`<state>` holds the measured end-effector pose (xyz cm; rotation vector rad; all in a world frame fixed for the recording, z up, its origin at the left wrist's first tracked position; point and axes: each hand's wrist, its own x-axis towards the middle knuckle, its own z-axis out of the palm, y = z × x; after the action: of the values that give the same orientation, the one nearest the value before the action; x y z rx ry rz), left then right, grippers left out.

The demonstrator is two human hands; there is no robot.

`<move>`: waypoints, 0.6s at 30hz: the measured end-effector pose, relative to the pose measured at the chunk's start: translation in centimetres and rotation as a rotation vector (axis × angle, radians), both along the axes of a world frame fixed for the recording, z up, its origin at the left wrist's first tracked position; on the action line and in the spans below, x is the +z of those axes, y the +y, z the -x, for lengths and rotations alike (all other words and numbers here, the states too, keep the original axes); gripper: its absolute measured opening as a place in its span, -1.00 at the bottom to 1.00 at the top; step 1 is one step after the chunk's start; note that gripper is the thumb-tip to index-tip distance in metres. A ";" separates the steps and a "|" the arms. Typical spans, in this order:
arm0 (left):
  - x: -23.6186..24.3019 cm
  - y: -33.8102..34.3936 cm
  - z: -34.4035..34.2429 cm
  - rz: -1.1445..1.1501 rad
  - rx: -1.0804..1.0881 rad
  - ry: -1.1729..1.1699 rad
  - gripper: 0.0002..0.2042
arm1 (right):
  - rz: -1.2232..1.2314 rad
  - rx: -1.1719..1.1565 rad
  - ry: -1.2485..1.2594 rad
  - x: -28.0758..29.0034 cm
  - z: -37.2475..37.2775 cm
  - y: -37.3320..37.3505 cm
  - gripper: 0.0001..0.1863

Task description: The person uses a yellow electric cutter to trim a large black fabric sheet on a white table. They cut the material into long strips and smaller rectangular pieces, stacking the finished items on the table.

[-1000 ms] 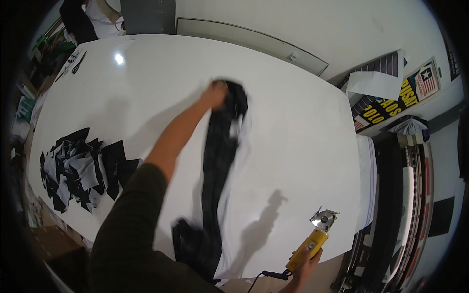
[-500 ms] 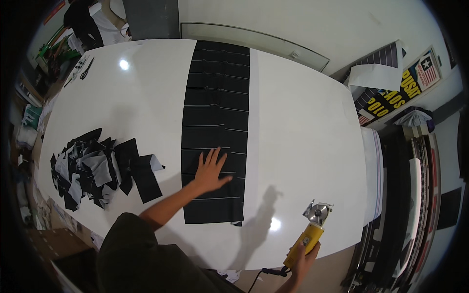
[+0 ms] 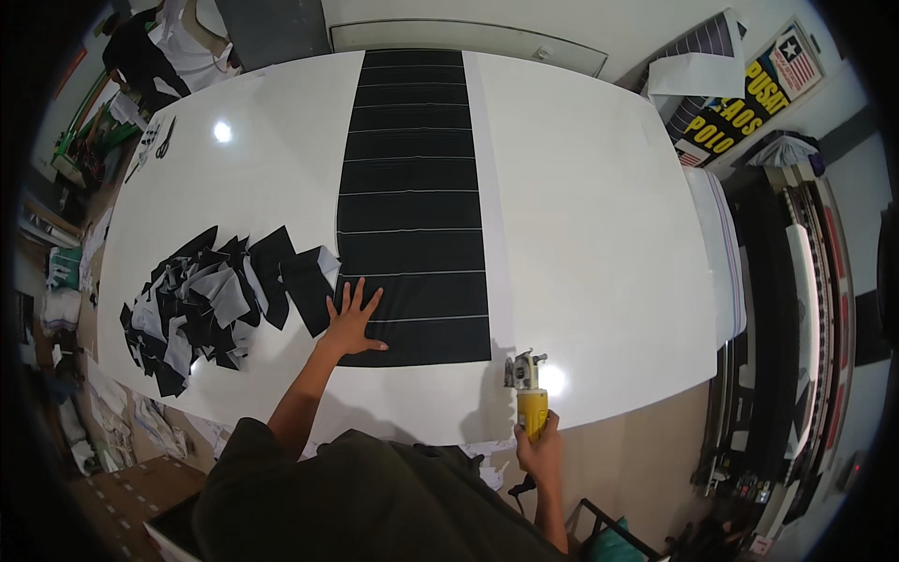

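Observation:
A long black fabric strip with white crosswise lines point(image 3: 412, 215) lies flat down the middle of the white table, with a pale band along its right side. My left hand point(image 3: 348, 323) rests spread on its near left corner. In my right hand point(image 3: 537, 448) is a yellow electric rotary cutter point(image 3: 531, 403), its metal head just beyond the fabric's near right corner and its cord hanging down. A heap of cut black and pale grey pieces point(image 3: 192, 304) lies left of the strip, its rightmost piece beside my left hand.
The table point(image 3: 599, 215) has curved-looking edges. Scissors point(image 3: 163, 140) lie at its far left. A person in dark clothing point(image 3: 131, 47) is at the back left. Fabric rolls point(image 3: 791, 365) stand along the right, below a sign. A cardboard box point(image 3: 126, 501) is at lower left.
The bunched fabric now lies spread flat. My left hand moved from the far end to the near left corner. The cutter moved leftward, toward the fabric's near right corner.

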<state>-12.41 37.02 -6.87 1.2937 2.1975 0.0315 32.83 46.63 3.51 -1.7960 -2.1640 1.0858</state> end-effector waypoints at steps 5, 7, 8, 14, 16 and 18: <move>0.2 -1.9 -0.7 0.042 0.021 0.027 0.43 | -0.088 0.089 -0.039 -2.2 -1.3 -6.0 -0.32; -0.2 -3.1 -0.9 0.019 0.019 0.029 0.44 | -0.138 0.110 -0.044 -3.1 -1.6 -7.9 -0.31; -0.2 -3.7 -1.0 0.005 0.018 0.026 0.44 | -0.160 0.114 -0.049 -3.5 -1.9 -8.9 -0.31; -0.1 -9.3 -1.9 -0.023 0.032 -0.009 0.44 | -0.064 0.098 -0.121 -2.3 -1.5 -13.1 -0.33; -0.5 -10.9 -2.2 -0.048 0.037 -0.012 0.45 | -0.033 0.106 -0.134 -2.0 -1.2 -14.4 -0.33; -0.3 -11.9 -2.3 -0.050 0.040 -0.021 0.45 | 0.008 0.110 -0.128 -1.8 -0.7 -14.8 -0.33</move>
<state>-10.11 25.14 -7.13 1.2710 2.2177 0.1162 33.50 31.82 1.69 -1.8159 -2.3602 1.0287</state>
